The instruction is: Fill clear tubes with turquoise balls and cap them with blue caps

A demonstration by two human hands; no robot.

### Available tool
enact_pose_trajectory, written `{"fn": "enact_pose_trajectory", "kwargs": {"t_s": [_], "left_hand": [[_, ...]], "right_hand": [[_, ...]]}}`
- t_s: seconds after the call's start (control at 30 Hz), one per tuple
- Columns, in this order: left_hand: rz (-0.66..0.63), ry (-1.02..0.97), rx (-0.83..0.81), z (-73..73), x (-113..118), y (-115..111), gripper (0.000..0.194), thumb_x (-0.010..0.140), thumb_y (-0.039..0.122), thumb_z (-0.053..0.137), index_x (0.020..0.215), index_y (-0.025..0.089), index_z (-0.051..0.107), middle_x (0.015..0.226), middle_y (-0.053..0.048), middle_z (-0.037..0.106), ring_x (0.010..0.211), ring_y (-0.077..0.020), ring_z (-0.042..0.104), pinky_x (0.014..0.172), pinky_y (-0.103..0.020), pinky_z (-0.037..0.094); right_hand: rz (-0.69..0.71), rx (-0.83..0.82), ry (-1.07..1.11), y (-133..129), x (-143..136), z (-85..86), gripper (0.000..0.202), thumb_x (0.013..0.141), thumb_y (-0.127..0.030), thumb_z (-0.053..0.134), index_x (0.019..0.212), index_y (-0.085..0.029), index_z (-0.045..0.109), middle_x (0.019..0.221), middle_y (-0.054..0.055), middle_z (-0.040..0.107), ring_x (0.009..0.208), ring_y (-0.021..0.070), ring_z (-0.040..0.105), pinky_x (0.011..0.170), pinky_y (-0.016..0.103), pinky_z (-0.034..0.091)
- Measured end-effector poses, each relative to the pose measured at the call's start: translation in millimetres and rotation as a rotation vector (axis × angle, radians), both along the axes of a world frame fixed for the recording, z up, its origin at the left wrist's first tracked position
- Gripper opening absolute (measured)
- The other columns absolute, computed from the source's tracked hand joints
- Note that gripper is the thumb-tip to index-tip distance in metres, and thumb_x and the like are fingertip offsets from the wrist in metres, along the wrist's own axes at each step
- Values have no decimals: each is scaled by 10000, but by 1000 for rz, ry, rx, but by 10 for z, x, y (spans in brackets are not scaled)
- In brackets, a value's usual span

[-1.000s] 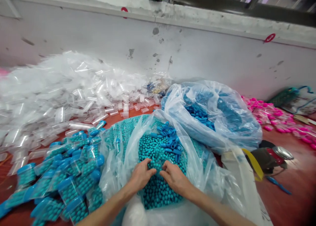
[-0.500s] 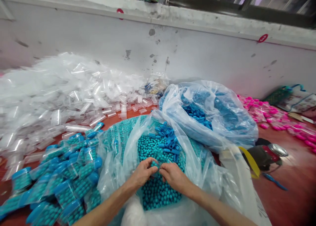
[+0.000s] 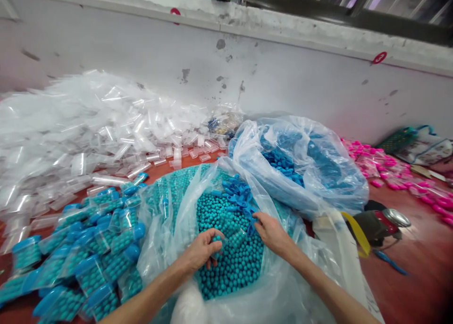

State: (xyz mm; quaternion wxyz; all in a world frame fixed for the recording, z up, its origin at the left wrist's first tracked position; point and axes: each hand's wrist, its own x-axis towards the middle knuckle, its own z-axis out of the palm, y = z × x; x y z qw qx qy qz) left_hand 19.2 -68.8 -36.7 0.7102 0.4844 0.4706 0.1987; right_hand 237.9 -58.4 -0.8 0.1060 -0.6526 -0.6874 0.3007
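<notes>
Teal beads fill an open clear plastic bag in front of me. Blue plastic caps lie on the beads toward the back right. Over the beads, my left hand is closed round a clear pouch with teal beads in it. My right hand is at the right edge of the bead opening, its fingertips pinched on a blue cap beside the small heap of caps.
Filled bead pouches with blue tops are piled at left, below clear empty sleeves. A bag of blue caps stands behind. Pink pieces and a dark device with a lamp lie at right.
My hands were together over the beads and have moved apart. The right one has gone right and up to the blue caps; the left one has stayed nearly in place with the pouch.
</notes>
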Motion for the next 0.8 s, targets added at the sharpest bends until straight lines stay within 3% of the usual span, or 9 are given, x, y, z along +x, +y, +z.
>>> {"fn": "enact_pose_trajectory", "kwargs": {"t_s": [0.13, 0.23, 0.33, 0.5, 0.67, 0.8], "left_hand": [[-57, -31, 18, -2, 25, -34, 355, 688, 421, 521, 927, 170, 446, 645, 53, 522, 393, -51, 477, 331, -148, 307], [-68, -91, 45, 37, 44, -72, 330, 691, 382, 534, 936, 177, 449, 657, 65, 488, 416, -49, 476, 352, -152, 347], [-37, -122, 74, 82, 56, -100, 306, 704, 359, 540, 941, 185, 454, 666, 69, 476, 414, -40, 461, 346, -143, 332], [0, -181, 38, 100, 84, -140, 351, 694, 412, 581, 930, 176, 469, 624, 69, 472, 399, -35, 455, 347, -135, 329], [91, -339, -71, 104, 152, -194, 664, 648, 501, 623, 1169, 184, 361, 630, 40, 553, 393, -74, 514, 321, -143, 329], [135, -425, -139, 147, 182, -210, 694, 632, 508, 641, 1173, 186, 349, 624, 32, 571, 366, -76, 509, 300, -139, 307]], "right_hand": [[-207, -357, 774, -163, -232, 115, 232, 719, -303, 495, 918, -192, 447, 721, -39, 502, 583, 133, 576, 427, 234, 465], [-288, -405, 1043, -252, -446, 106, 272, 668, -320, 566, 857, -190, 421, 739, -42, 499, 607, 129, 584, 430, 225, 474], [-343, -277, 1004, -284, -527, 36, 243, 648, -297, 589, 785, -188, 420, 640, -61, 467, 543, 106, 530, 408, 203, 436], [-272, -71, 778, -305, -463, -51, 144, 674, -247, 573, 650, -176, 450, 491, -86, 379, 418, 55, 364, 374, 174, 321], [-399, -109, 810, -381, -522, -73, 195, 705, -359, 556, 706, -180, 479, 458, -72, 436, 409, 93, 420, 387, 212, 374], [-427, -70, 866, -433, -620, -140, 221, 722, -391, 543, 720, -182, 472, 479, -66, 438, 444, 107, 460, 427, 231, 414]]}}
